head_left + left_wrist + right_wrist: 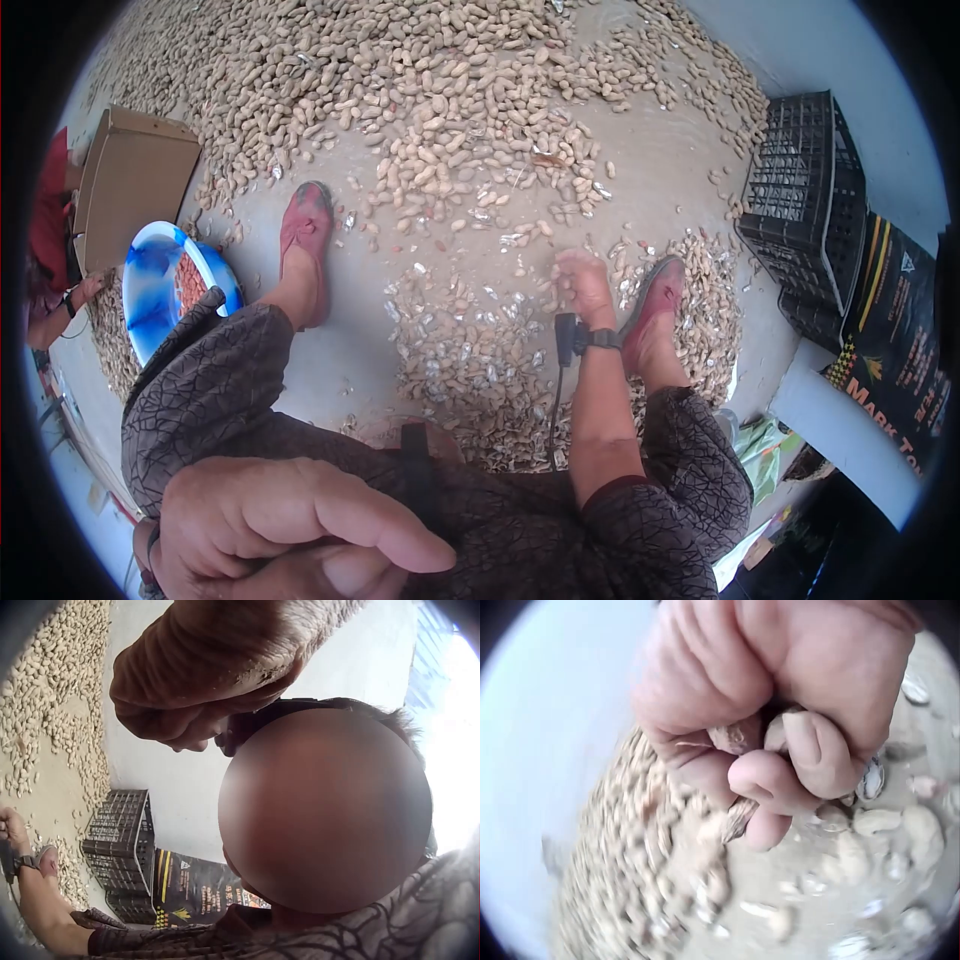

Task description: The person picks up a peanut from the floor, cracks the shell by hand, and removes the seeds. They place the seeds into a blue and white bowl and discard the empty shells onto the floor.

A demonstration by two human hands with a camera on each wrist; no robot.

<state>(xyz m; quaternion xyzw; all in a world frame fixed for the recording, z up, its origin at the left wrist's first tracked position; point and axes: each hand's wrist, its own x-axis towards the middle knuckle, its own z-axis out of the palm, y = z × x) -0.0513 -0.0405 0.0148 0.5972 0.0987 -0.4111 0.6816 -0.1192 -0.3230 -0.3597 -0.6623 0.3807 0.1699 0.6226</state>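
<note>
My right hand (585,285) is low over the floor, beside my right shoe (660,300). In the right wrist view its curled fingers grip peanuts (739,737) in their shells, partly hidden by the fingers and palm. Whole peanuts and split shells (870,780) lie on the floor around it. My left hand (290,520) is raised close to the head camera, its fingers bent and the thumb under the index finger. The left wrist view shows this hand (210,675) beside the head, with nothing visible in the fingers.
A broad spread of peanuts (450,90) covers the floor ahead, with scattered shells (480,370) between my feet. At left are a blue-and-white basin (150,290) containing reddish kernels (190,285), a cardboard box (130,180) and another person's arm (50,325). Black crates (800,180) and a printed sack (895,330) stand right.
</note>
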